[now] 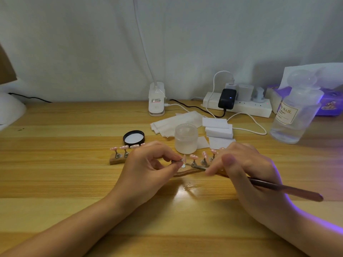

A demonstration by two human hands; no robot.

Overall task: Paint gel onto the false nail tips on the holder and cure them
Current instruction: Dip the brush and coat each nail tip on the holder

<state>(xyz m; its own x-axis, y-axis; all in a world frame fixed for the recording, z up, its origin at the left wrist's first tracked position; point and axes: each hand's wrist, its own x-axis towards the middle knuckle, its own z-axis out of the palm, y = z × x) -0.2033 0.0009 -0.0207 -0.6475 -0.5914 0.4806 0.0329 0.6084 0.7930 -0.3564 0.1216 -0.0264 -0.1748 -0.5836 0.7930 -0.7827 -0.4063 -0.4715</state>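
A wooden nail-tip holder lies across the desk, with several pink false tips on small metal stands; my hands hide its middle. My left hand pinches one metal stand with a pink tip, lifted just off the holder. My right hand holds a thin gel brush like a pen, its metal ferrule pointing left at that tip. An open frosted gel jar stands just behind my hands, its black lid lying upturned to the left.
White wipes and foam pads lie behind the jar. A clip lamp base, a power strip with plugs and cables, and a clear liquid bottle stand at the back. Purple light glows at the right.
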